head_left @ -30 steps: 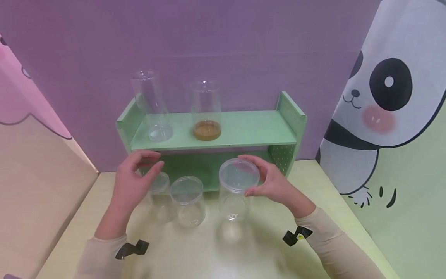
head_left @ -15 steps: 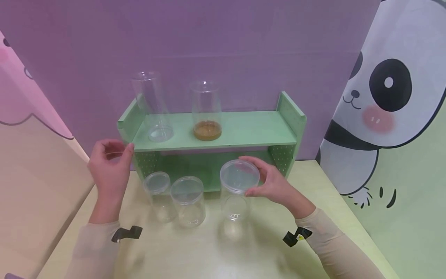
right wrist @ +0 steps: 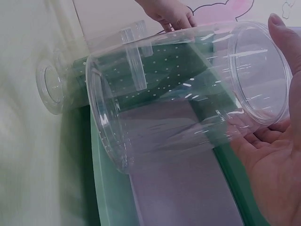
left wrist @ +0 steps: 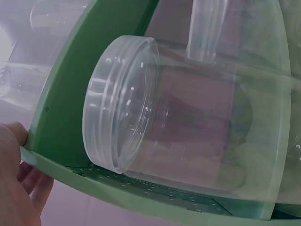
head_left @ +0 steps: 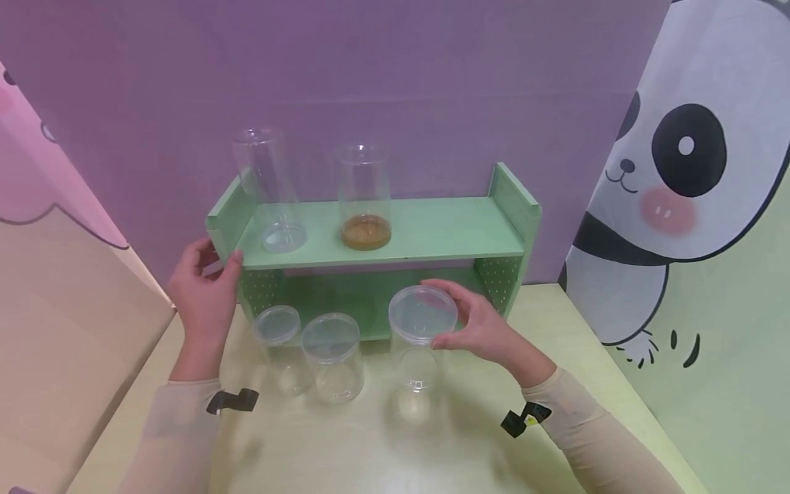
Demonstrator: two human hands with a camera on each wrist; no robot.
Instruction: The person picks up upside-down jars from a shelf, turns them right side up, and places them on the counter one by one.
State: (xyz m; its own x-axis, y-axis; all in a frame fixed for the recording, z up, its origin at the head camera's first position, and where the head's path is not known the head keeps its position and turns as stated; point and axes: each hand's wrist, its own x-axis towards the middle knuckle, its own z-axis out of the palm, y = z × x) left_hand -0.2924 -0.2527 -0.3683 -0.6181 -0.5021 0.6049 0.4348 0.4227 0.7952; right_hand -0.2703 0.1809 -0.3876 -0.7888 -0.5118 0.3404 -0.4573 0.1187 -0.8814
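My left hand (head_left: 206,288) pinches the left end panel of a green two-tier shelf (head_left: 457,226), with the thumb in front and the fingers partly hidden behind the panel. My right hand (head_left: 478,326) grips a clear lidded jar (head_left: 410,350) near its lid, thumb and fingers on either side of the rim. Whether the jar's base touches the table cannot be told. To its left, a wider clear lidded jar (head_left: 336,377) and a narrower one (head_left: 290,370) stand upright in front of the shelf. In the left wrist view, a jar lid (left wrist: 106,108) appears close by.
On the shelf's upper board stand a tall clear container (head_left: 278,185) at the left and another clear container (head_left: 365,230) with a brown bottom. Behind is a purple backdrop (head_left: 395,68). A panda picture (head_left: 685,178) covers the right wall. The pale table (head_left: 345,453) extends toward me.
My left hand has moved left and away from above the narrow jar, then onto the shelf's left end. My right hand and its jar have stayed nearly still.
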